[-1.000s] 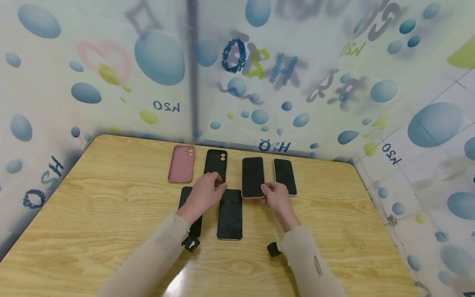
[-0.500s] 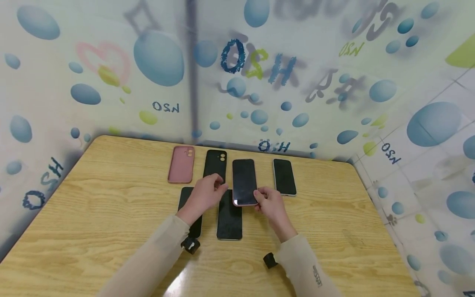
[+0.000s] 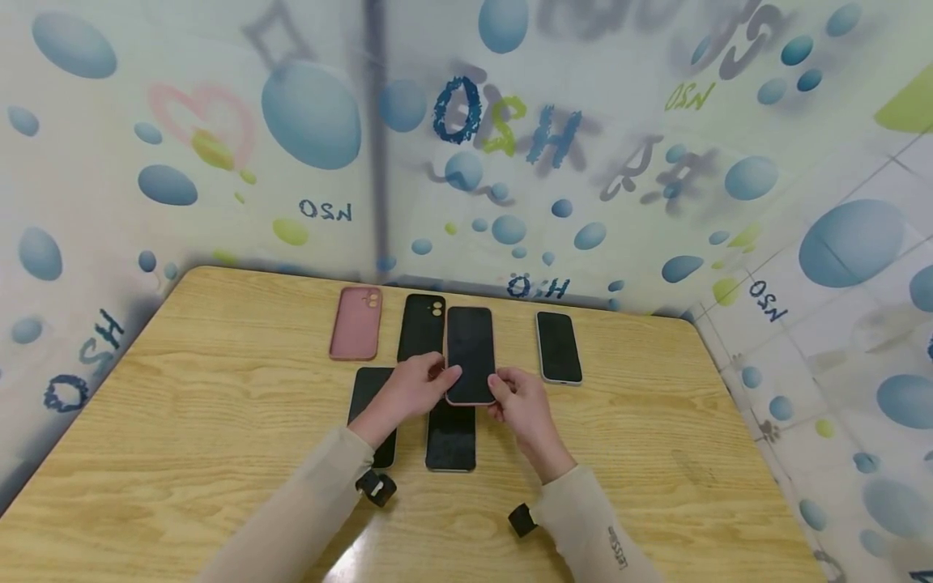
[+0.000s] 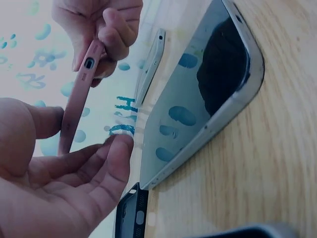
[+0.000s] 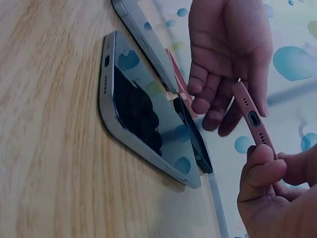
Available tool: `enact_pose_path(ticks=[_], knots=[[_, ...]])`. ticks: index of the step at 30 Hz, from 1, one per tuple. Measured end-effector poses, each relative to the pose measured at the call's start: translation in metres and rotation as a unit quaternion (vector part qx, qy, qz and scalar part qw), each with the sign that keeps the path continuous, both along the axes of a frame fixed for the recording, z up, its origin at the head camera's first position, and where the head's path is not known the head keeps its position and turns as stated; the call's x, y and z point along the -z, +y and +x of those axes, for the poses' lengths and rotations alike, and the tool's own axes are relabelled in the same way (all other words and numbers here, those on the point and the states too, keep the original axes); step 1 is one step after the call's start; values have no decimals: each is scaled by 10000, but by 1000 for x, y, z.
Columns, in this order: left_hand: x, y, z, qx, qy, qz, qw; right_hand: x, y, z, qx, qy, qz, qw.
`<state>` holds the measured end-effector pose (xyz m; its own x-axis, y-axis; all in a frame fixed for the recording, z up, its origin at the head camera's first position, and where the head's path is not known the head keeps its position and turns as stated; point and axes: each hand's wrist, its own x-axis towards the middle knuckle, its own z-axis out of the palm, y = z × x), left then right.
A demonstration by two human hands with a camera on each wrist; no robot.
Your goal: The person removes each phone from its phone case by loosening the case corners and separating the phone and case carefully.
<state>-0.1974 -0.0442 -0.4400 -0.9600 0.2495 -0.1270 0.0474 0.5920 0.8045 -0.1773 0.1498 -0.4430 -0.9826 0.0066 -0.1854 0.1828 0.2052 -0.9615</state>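
Both hands hold a smartphone (image 3: 470, 344) in a pink case, dark screen up. My right hand (image 3: 525, 409) grips its lower right corner, thumb on the front and fingers curled behind, as the right wrist view shows. My left hand (image 3: 411, 389) has its thumb on the front at the lower left edge and its fingers behind. The case's bottom edge (image 4: 81, 89) shows a charging port in the left wrist view. Directly below the held phone, another phone (image 3: 450, 445) lies on the table, partly covered. A further phone (image 3: 367, 387) lies partly hidden under the left forearm.
An open pink phone case (image 3: 355, 324) and a black phone case (image 3: 420, 324) lie at the back of the wooden table (image 3: 656, 453). To the right is a phone with a light frame (image 3: 559, 348). A patterned curtain (image 3: 466, 227) hangs behind the table's far edge.
The right hand has brought the pink-cased phone left, from beside the light-framed phone to above the middle phone. The left hand has moved slightly right and taken hold of its left edge.
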Motion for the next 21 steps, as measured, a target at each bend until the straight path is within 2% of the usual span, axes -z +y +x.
enact_pose_path(ticks=[3,7,14,21], knots=[[0,-1,0,133,-155,211,9996,0,-2,0,-4,4,-49,10000],[-1,-2,2,147,-316,494,9982,0,-4,0,-54,5,-15,10000],[-4,-2,6,-172,-690,868,9937,3,-4,0,-308,112,189,9993],[-4,-2,8,-426,-1141,1609,9794,6,-3,-3,-531,189,362,9978]])
